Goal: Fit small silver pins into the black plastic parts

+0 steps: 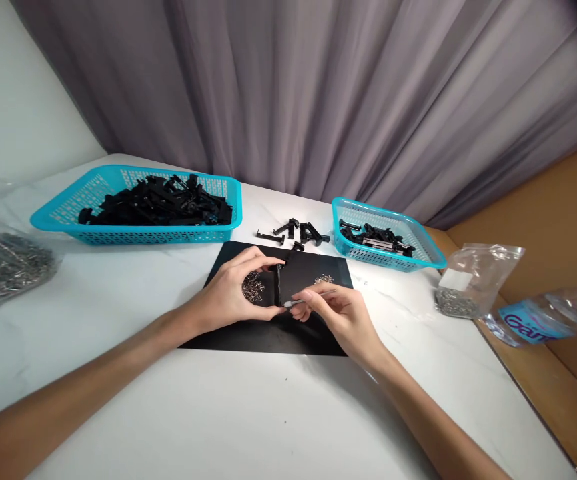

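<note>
My left hand (233, 287) pinches a narrow black plastic part (278, 283) between thumb and fingers, holding it over a black mat (263, 337). In my right hand (335, 313) is a slim grey tool with a pale tip (295, 303), its end close to the lower end of the part. Whether the tip touches the part I cannot tell. A pile of small metal pieces (253, 288) lies on the mat, partly hidden by my left hand. Another little pile of metal pieces (324, 279) sits just beyond my right hand.
A large blue basket (163, 235) heaped with black parts stands back left; a smaller blue basket (388, 260) stands back right. Several loose black parts (311, 233) lie between them. Bags of metal pieces (8, 263) (458, 303) flank the white table, with a plastic bottle (533, 320) at right.
</note>
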A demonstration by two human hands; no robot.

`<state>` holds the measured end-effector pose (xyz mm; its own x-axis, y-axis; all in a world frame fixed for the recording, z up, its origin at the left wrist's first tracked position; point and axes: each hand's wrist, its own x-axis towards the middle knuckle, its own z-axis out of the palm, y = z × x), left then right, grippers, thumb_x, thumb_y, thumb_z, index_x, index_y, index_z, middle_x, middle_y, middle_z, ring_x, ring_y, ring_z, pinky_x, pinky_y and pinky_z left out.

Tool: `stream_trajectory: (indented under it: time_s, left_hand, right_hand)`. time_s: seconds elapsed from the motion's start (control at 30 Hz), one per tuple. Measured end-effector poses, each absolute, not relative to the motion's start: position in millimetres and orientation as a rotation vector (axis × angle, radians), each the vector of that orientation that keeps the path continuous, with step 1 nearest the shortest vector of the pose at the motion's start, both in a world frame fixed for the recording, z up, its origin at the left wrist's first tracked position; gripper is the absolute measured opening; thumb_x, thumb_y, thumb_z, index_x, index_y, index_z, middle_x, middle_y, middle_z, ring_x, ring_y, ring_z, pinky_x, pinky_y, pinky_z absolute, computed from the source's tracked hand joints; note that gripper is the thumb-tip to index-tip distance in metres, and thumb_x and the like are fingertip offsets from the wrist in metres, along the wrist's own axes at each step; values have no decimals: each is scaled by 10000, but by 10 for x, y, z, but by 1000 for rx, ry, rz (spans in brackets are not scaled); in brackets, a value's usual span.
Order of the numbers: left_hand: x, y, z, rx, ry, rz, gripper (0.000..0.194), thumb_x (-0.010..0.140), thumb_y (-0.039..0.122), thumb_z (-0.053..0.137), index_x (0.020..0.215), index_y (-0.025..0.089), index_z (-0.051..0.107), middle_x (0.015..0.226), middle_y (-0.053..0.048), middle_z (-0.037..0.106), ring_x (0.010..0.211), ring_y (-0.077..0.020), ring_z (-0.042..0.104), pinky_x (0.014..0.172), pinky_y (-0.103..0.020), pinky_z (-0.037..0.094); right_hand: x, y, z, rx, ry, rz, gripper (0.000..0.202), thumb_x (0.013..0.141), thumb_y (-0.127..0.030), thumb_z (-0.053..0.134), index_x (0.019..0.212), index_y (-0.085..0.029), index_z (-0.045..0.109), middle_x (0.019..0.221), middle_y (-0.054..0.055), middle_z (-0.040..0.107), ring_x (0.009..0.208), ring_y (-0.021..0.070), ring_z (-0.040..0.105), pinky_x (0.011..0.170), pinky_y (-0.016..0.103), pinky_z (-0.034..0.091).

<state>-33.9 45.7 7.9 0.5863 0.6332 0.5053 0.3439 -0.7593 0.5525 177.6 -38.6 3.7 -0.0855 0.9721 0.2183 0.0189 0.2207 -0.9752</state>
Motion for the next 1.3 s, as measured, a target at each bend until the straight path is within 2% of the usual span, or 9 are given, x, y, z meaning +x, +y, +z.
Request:
stream_trajectory:
  time_s: [0.3, 0.63, 0.8, 0.87, 0.97, 1.03, 1.2, 1.23, 1.3]
  left_hand:
    - [-328, 420, 31, 2515, 802, 1185, 546, 657, 202, 837, 1179, 158, 683, 932, -25, 627, 878, -198, 630, 803, -334, 550]
    - [-322, 411, 25, 2499, 800, 1149, 576, 653, 190, 842, 1198, 166, 658, 952, -25, 606, 896, -198, 621, 820, -332, 547]
    - [-307, 436, 68, 2490, 808, 1107, 552, 699, 282, 857, 1198, 184, 641, 1010, -40, 612, 935, -204, 626, 861, -331, 547]
    - [-304, 437, 73, 2485, 835, 1100, 551, 702, 305, 863, 1191, 187, 639, 1003, -37, 609, 928, -206, 626, 861, -333, 550]
    - [-294, 423, 57, 2453, 879, 1063, 542, 728, 301, 845, 1214, 204, 625, 1049, -40, 613, 963, -215, 634, 887, -342, 554]
    - [-282, 409, 38, 2422, 916, 1009, 531, 774, 288, 811, 1260, 225, 605, 1120, -47, 612, 1024, -223, 642, 923, -349, 554]
    - [-297, 437, 10, 2374, 1011, 882, 775, 792, 454, 815, 1456, 286, 452, 1302, -69, 626, 1184, -266, 626, 1036, -432, 530]
    - [-311, 457, 13, 2376, 1044, 868, 760, 814, 467, 793, 1464, 284, 444, 1308, -72, 635, 1188, -270, 627, 1044, -452, 522]
    - [-339, 500, 27, 2412, 1096, 843, 587, 899, 442, 705, 1420, 262, 503, 1279, -76, 657, 1175, -269, 629, 1042, -471, 510]
  right_hand:
    - [1756, -426, 40, -1060, -1407, 1060, 263, 975, -398, 644, 954, -185, 798, 849, 63, 805, 781, 195, 768, 787, 342, 628]
    - [1742, -454, 46, -1105, -1486, 1024, 291, 1002, -409, 600, 969, -194, 792, 852, 51, 775, 809, 185, 731, 788, 322, 571]
    - [1776, -447, 153, -1141, -1488, 639, 399, 1089, -385, 390, 861, -209, 665, 914, 39, 645, 896, 167, 626, 860, 314, 483]
    - [1751, -436, 138, -1168, -1508, 579, 387, 1102, -372, 321, 904, -217, 614, 931, 41, 623, 883, 169, 605, 838, 316, 476]
    - [1637, -407, 40, -1278, -1652, 566, 243, 1060, -402, 458, 1109, -227, 620, 1014, 57, 657, 913, 195, 615, 800, 323, 482]
    - [1560, -374, -28, -1352, -1737, 498, 252, 1008, -403, 575, 1182, -227, 624, 1018, 65, 683, 935, 222, 623, 797, 339, 483]
    - [1830, -216, 11, -1393, -1784, 20, 218, 1035, -266, 502, 1098, -199, 700, 983, 84, 733, 909, 243, 592, 824, 379, 478]
    - [1994, -173, 46, -1419, -1757, -122, 230, 1037, -269, 499, 1101, -193, 706, 980, 87, 739, 896, 246, 583, 836, 392, 473]
    - [2385, -79, 98, -1533, -1638, -438, 268, 1039, -309, 498, 1107, -181, 723, 965, 100, 740, 877, 265, 557, 828, 416, 463]
